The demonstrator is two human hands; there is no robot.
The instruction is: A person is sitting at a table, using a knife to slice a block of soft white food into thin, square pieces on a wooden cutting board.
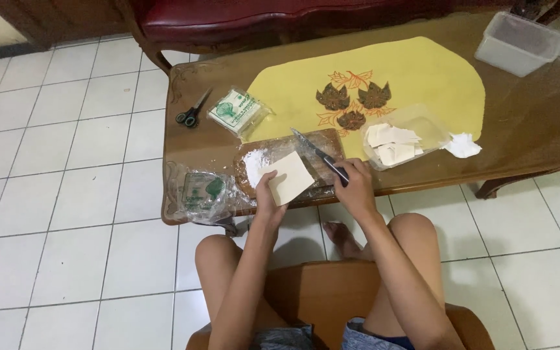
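My left hand (268, 196) holds a pale square dough sheet (288, 177) by its lower corner, lifted just above a wooden cutting board (324, 144). A small heap of white flour (255, 159) lies on the board's left part. My right hand (356, 183) grips the dark handle of a knife (315, 152), whose blade points up and left over the board. Right of the board a clear plastic container (430, 129) holds several cut pale sheets (391, 144).
The low wooden table (539, 123) carries a yellow mat (416, 71) with leaf motifs, black scissors (192, 111), a sealed packet with green print (234, 111), an opened clear wrapper (201, 192), a crumpled tissue (463, 145) and a lidded clear box (518, 43). White tiled floor surrounds the table.
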